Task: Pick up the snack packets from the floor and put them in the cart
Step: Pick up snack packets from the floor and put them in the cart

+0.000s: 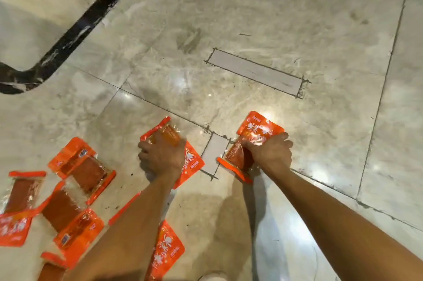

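Orange snack packets lie on a beige marble floor (251, 17). My left hand (161, 157) is closed over one packet (192, 161) near the middle of the view. My right hand (271, 152) grips another orange packet (258, 130) just to the right; its top end sticks out beyond my fingers. Both packets still touch the floor. Several more packets (80, 166) are scattered at the lower left, and one (168, 251) lies under my left forearm. No cart is in view.
A black curved stripe (75, 35) in the floor runs across the upper left. A pale rectangular inlay (256, 72) sits ahead of my hands and a smaller one (215, 152) lies between them. A shoe tip (212, 276) shows at the bottom edge.
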